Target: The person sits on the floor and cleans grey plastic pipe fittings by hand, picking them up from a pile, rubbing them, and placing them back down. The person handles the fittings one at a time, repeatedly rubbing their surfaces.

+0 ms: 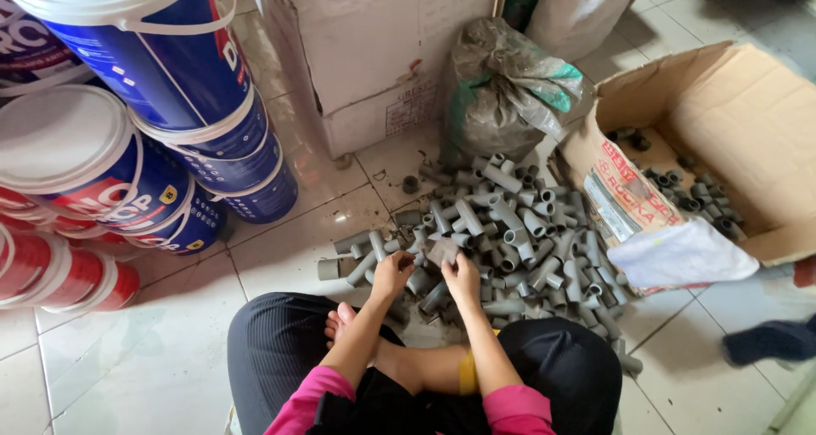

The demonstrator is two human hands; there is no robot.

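I sit cross-legged on a tiled floor before a heap of grey plastic pipe fittings (pixel 510 239). My left hand (pixel 391 273) and my right hand (pixel 461 275) are close together at the near edge of the heap. Between them they hold a small flat grey-brown piece (pixel 442 250); I cannot tell what it is. Loose grey fittings (pixel 340 246) lie just left of my left hand.
Stacked blue and white paint buckets (pixel 170 78) and red ones (pixel 51 273) stand at the left. A closed cardboard box (pixel 374 52) and a dusty sack (pixel 501 95) sit behind the heap. An open carton (pixel 731 120) at the right holds more fittings. Someone's dark shoe (pixel 769 340) is at far right.
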